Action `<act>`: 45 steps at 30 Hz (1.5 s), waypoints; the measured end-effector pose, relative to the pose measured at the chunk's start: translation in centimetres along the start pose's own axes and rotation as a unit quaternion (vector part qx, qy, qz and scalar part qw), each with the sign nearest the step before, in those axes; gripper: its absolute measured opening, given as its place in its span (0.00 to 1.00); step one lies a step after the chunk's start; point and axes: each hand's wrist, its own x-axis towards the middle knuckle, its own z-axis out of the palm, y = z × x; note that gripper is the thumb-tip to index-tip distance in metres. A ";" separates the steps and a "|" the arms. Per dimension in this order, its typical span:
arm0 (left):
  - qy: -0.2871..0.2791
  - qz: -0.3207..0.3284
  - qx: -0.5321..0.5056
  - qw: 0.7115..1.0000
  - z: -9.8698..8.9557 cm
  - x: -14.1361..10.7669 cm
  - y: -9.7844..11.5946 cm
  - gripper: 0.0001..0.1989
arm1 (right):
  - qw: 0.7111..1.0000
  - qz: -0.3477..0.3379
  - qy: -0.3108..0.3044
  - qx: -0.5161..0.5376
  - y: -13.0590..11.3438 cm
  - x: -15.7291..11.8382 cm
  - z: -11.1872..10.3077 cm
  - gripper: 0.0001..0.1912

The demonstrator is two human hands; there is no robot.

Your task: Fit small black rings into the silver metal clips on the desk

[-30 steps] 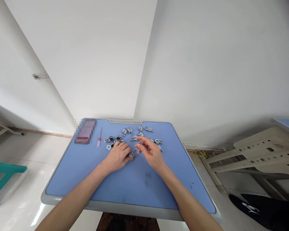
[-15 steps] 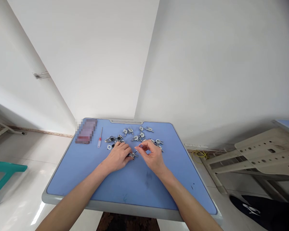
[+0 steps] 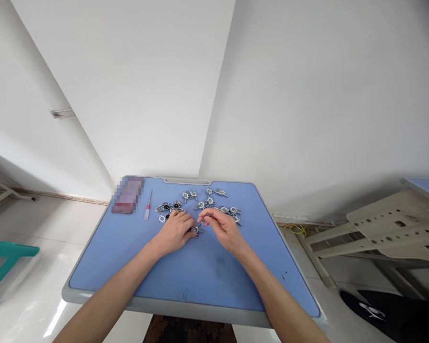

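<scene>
At my left hand I'm pinning a metal fitting; my right hand is pinching a slim tool, fingers straighter than a moment ago, so yeah, probably twisting.

Fittings on the desk, right of the screwdriver, the wall behind and a stool to the left.
</scene>
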 end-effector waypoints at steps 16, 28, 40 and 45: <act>0.009 -0.009 -0.001 1.000 0.2 0.0 0.1 0.06 | 0.983 -0.027 0.167 -0.073 1.2 0.5 1.8 0.14; 0.017 -0.006 -0.007 1.000 0.7 -0.2 -0.3 0.06 | 0.984 -0.053 0.144 -0.091 1.4 0.8 2.8 0.17; 0.015 0.018 0.017 1.000 0.7 -0.4 -0.5 0.06 | 0.995 -0.057 0.077 0.005 2.2 1.2 2.3 0.17; 0.028 0.027 0.035 0.999 0.8 -0.6 -0.6 0.07 | 0.992 -0.028 0.060 -0.105 1.8 1.7 1.9 0.18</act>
